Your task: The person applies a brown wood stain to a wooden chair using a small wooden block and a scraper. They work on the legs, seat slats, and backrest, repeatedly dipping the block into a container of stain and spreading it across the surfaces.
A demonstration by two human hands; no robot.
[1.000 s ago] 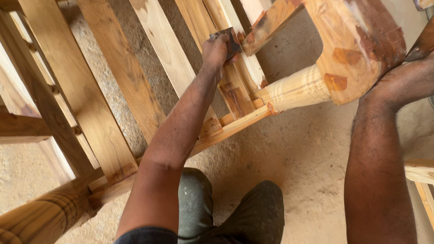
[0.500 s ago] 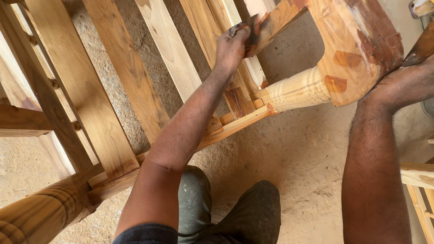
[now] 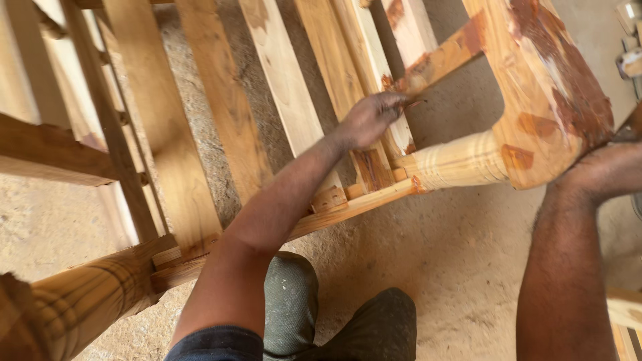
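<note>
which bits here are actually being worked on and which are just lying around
In hand:
left hand, rubbing the stained crossbar
right hand, steadying the curved wooden frame
turned leg

Lying about:
second turned leg
loose plank
sandy floor

Wooden frame (image 3: 200, 154): pale honey-yellow slats with light brown grain streaks. Curved rail (image 3: 548, 87): yellow-orange, blotched with reddish-brown patches. Turned leg (image 3: 458, 162): cream-yellow, ringed with fine grooves, one rust-red patch. Floor (image 3: 441, 254): sandy beige, speckled. Trousers (image 3: 291, 307): grey-green, dusted with pale spots
</note>
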